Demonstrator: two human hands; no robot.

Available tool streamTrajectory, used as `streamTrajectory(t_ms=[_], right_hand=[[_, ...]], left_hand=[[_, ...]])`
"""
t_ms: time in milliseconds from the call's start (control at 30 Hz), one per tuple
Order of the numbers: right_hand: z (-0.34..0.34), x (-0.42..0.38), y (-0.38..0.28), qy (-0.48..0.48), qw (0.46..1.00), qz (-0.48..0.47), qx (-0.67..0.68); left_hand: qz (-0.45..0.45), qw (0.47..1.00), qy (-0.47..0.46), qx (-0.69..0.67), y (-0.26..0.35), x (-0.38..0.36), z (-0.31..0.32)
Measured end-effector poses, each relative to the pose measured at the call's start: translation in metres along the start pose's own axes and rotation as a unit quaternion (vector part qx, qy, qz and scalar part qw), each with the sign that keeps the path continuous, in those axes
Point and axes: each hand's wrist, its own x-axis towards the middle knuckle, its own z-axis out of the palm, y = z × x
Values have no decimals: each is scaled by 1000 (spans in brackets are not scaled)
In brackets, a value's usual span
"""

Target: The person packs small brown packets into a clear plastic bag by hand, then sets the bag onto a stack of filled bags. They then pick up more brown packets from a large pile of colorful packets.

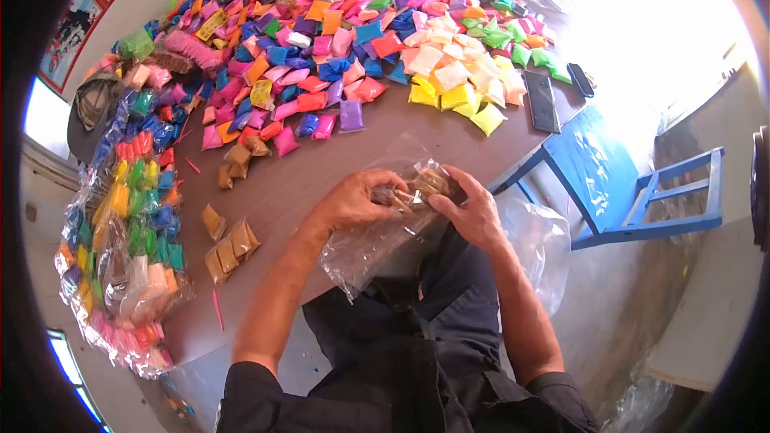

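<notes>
Left hand: your left hand [357,200] pinches the clear bag [353,255] between thumb and fingers.
Right hand: your right hand [475,212] grips the other side, thumb bent in by the bagged brown packets [431,180].
Clear bag: held at the table [281,188] edge, above your lap, its loose end hanging toward you.
Brown packets outside: you have a lower cluster [231,250] and an upper cluster [238,162], left of your hands.
Far side: a big pile of coloured packets [321,52].
Your left: filled clear bags [136,224].
Your right: a black phone-like object [542,102] on the table, and a blue chair [597,164] beside it.
</notes>
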Motion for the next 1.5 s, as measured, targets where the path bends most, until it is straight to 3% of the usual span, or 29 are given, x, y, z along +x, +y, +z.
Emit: streamTrajectory(t_ms=[133, 233, 333, 433, 633, 733, 833, 933, 1033, 1133, 1233, 1333, 1433, 1500], right_hand=[[-3, 1, 7, -15, 1000, -9, 19], [-3, -1, 5, -8, 1000, -13, 6], [1, -2, 5, -2, 1000, -15, 7], [3, -2, 2, 2, 1000, -16, 12], [8, -2, 7, 23, 998, -10, 50], [12, -1, 10, 37, 998, -17, 49], [15, -1, 10, 52, 997, -18, 48], [16, 0, 8, 61, 997, -26, 42], [16, -2, 8, 71, 996, -30, 43], [19, -1, 7, 82, 995, -26, 56], [21, -1, 5, 93, 994, -21, 59], [23, -2, 6, 96, 993, -7, 67], [28, -1, 11, 104, 990, 13, 96], [33, -2, 9, 115, 983, 38, 136]], left_hand=[[58, 998, -15, -18, -9, 10, 16], [127, 976, 51, 168, -5, 9, 20], [101, 964, 115, 219, -1, -1, 14], [78, 965, 85, 237, -3, -4, 10], [37, 999, 27, 9, -14, 3, 24], [4, 998, 28, 63, -16, 1, 20], [107, 929, 115, 334, -7, -7, 23], [107, 923, 113, 353, -3, -13, 25], [14, 973, 108, 202, 21, -15, 34], [-2, 984, 116, 138, 19, -16, 41], [126, 958, 153, 208, -1, -14, 43], [89, 954, 176, 227, -5, -14, 46], [39, 967, 118, 221, 9, -14, 41], [9, 988, 114, 101, 5, -10, 51]])
